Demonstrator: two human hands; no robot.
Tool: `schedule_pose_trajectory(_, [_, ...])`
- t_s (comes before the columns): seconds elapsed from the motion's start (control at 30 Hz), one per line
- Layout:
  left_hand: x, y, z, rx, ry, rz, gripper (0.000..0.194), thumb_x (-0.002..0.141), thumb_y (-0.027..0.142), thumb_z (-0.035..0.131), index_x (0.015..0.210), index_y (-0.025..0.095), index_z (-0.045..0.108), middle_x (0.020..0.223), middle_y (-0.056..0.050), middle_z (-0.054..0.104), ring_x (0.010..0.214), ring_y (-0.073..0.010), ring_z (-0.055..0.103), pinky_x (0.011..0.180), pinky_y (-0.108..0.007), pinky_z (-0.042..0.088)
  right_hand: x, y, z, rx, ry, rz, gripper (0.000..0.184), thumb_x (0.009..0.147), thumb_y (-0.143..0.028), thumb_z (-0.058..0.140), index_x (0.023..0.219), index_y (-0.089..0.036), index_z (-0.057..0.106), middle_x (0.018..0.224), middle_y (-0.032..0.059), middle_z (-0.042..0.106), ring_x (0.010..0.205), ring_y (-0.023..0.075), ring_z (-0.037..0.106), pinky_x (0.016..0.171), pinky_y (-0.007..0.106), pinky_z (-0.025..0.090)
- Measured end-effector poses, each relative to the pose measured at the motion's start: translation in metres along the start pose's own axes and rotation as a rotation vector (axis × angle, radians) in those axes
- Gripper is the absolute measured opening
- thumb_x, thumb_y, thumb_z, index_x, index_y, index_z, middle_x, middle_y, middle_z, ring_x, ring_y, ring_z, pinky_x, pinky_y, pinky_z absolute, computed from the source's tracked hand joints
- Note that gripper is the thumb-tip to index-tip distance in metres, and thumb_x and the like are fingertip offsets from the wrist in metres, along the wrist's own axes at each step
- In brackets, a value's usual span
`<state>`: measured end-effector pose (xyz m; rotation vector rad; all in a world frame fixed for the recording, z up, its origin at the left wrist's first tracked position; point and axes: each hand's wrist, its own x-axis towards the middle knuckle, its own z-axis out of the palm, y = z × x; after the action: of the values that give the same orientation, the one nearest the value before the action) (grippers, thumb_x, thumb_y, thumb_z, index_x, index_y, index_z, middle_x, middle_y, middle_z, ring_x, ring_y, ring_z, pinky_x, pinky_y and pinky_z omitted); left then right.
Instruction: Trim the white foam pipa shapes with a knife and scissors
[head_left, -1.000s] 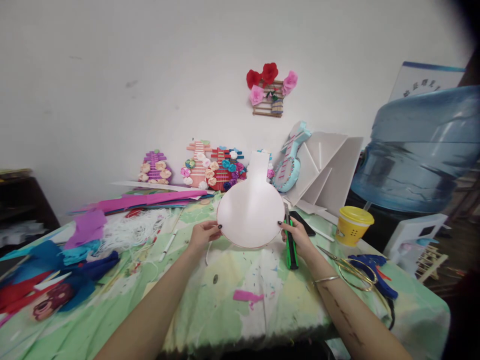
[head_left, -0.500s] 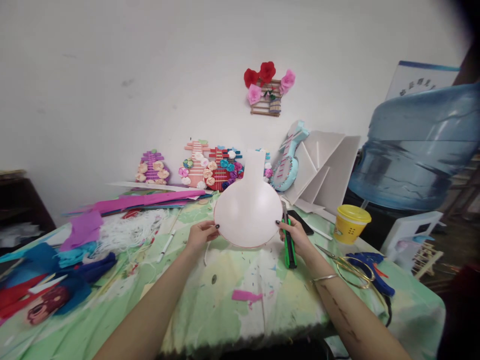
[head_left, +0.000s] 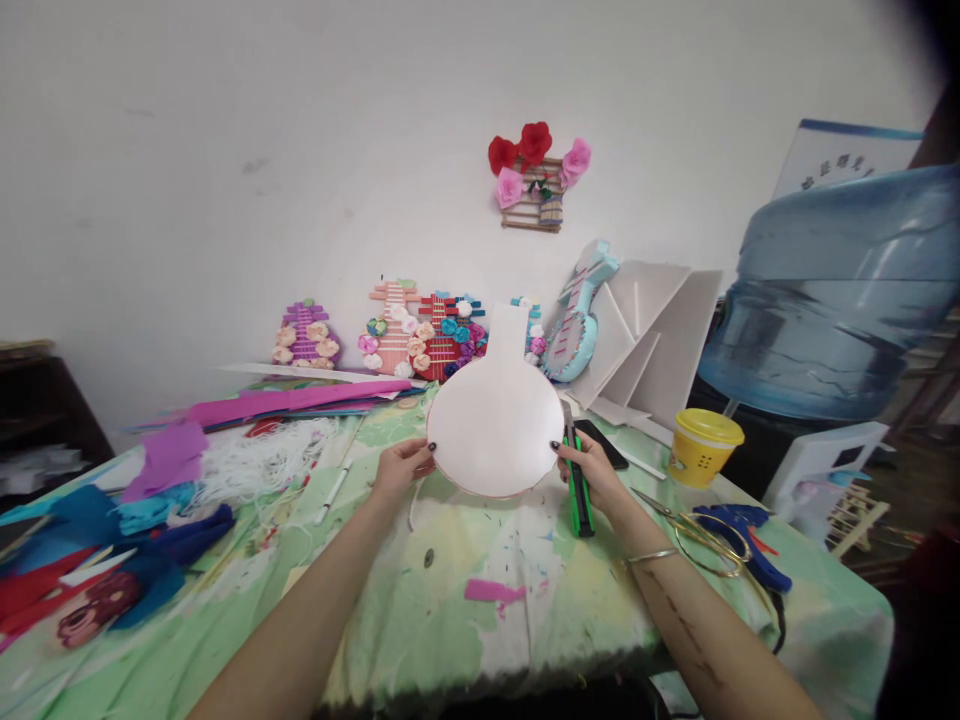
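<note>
Both my hands hold up a white foam cutout [head_left: 496,425] shaped like a round body with a short neck, tilted above the table. My left hand [head_left: 401,467] pinches its lower left edge. My right hand [head_left: 589,468] steadies the right edge with its fingertips and also grips a green utility knife [head_left: 579,492], whose handle points down toward me. The knife's blade end sits against the cutout's right rim.
The table wears a green paint-stained cloth [head_left: 465,620]. Coloured paper scraps and white string [head_left: 255,462] lie left. Gold scissors [head_left: 694,535], a blue glue gun [head_left: 742,540], a yellow tub [head_left: 703,450] and a phone [head_left: 604,445] sit right. Finished flower crafts [head_left: 420,340] and foam boards [head_left: 652,330] lean on the wall.
The cutout has shifted slightly left and tipped a little; both hands keep the same grip.
</note>
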<state>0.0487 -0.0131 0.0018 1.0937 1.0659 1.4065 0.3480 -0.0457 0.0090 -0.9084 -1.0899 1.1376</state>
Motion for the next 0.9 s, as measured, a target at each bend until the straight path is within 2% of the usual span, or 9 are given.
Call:
schedule_pose_trajectory(0.27, [0.001, -0.001, -0.001, 0.021, 0.003, -0.006, 0.043, 0.049, 0.038, 0.080, 0.082, 0.013, 0.066, 0.066, -0.005, 0.069, 0.058, -0.0147, 0.063, 0.064, -0.029, 0.053, 0.002, 0.003, -0.002, -0.007, 0.000, -0.020, 0.037, 0.058, -0.030, 0.073, 0.088, -0.020, 0.053, 0.047, -0.0088, 0.046, 0.037, 0.0072, 0.042, 0.036, 0.019, 0.034])
schedule_pose_trajectory(0.47, [-0.001, 0.002, 0.001, 0.057, -0.108, 0.015, 0.054, 0.053, 0.044, 0.076, 0.096, 0.014, 0.063, 0.067, -0.005, 0.068, 0.059, -0.0156, 0.064, 0.064, -0.030, 0.053, 0.002, 0.004, -0.002, -0.006, 0.006, -0.035, 0.038, 0.059, -0.030, 0.073, 0.088, -0.019, 0.053, 0.046, -0.0088, 0.046, 0.037, 0.0073, 0.042, 0.036, 0.020, 0.034])
schedule_pose_trajectory(0.63, [-0.012, 0.005, 0.012, 0.095, -0.241, 0.033, 0.068, 0.059, 0.048, 0.072, 0.117, 0.022, 0.051, 0.094, -0.008, 0.068, 0.080, -0.0200, 0.065, 0.066, -0.030, 0.054, 0.003, 0.004, -0.002, -0.004, 0.019, -0.047, 0.034, 0.058, -0.028, 0.074, 0.082, -0.019, 0.051, 0.045, -0.0090, 0.046, 0.036, 0.0065, 0.040, 0.036, 0.020, 0.033])
schedule_pose_trajectory(0.77, [-0.020, 0.004, 0.021, 0.049, -0.288, 0.087, 0.076, 0.064, 0.044, 0.069, 0.130, 0.033, 0.034, 0.130, -0.007, 0.049, 0.103, -0.0226, 0.057, 0.067, -0.028, 0.054, 0.002, 0.003, -0.001, -0.001, 0.005, -0.043, 0.033, 0.059, -0.027, 0.073, 0.080, -0.020, 0.050, 0.044, -0.0090, 0.046, 0.035, 0.0062, 0.039, 0.036, 0.019, 0.032])
schedule_pose_trajectory(0.83, [-0.021, 0.003, 0.023, -0.017, -0.291, 0.119, 0.074, 0.066, 0.042, 0.069, 0.130, 0.033, 0.034, 0.136, -0.006, 0.042, 0.107, -0.0221, 0.055, 0.068, -0.027, 0.054, 0.001, 0.001, 0.000, -0.001, -0.022, -0.032, 0.033, 0.060, -0.028, 0.073, 0.082, -0.020, 0.050, 0.045, -0.0087, 0.046, 0.036, 0.0063, 0.040, 0.036, 0.019, 0.031])
schedule_pose_trajectory(0.9, [-0.019, 0.003, 0.024, -0.093, -0.246, 0.136, 0.067, 0.066, 0.041, 0.070, 0.125, 0.030, 0.040, 0.132, -0.007, 0.047, 0.103, -0.0205, 0.057, 0.069, -0.027, 0.053, -0.002, -0.001, 0.002, -0.003, -0.058, -0.020, 0.032, 0.061, -0.029, 0.073, 0.081, -0.020, 0.050, 0.045, -0.0084, 0.046, 0.036, 0.0065, 0.040, 0.037, 0.019, 0.031])
